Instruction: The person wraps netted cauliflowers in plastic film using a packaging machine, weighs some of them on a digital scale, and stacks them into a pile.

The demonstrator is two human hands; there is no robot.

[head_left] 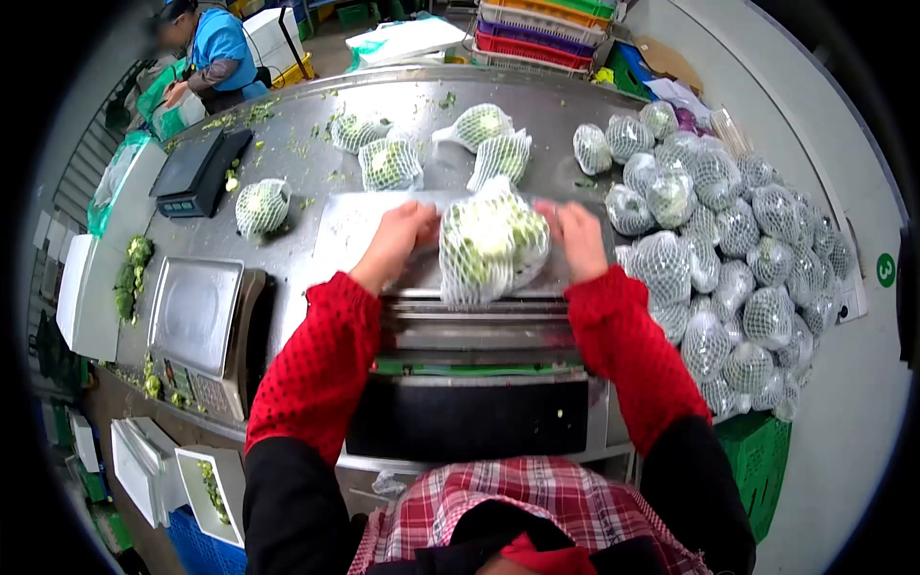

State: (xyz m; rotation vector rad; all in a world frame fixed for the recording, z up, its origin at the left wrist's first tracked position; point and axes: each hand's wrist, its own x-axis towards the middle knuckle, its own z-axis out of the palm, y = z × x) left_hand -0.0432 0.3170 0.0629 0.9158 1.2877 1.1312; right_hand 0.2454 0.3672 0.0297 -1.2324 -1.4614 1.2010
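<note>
A pale green vegetable head in white foam netting (494, 244) is in front of me, above the metal wrapping machine (470, 331). My left hand (402, 233) is at its left side and my right hand (572, 235) at its right, the fingers of both curled in. Whether they pinch the netting or something clear is too blurred to tell. Beyond them lie more netted heads, two at the centre left (391, 165) and two at the centre (500, 160). Another netted head (263, 208) rests farther left.
A large pile of wrapped netted heads (738, 230) fills the right side. Scales (196, 311) and a black scale (198, 172) stand at the left. A person in blue (225, 53) works at the far left. Stacked crates (541, 34) are at the back.
</note>
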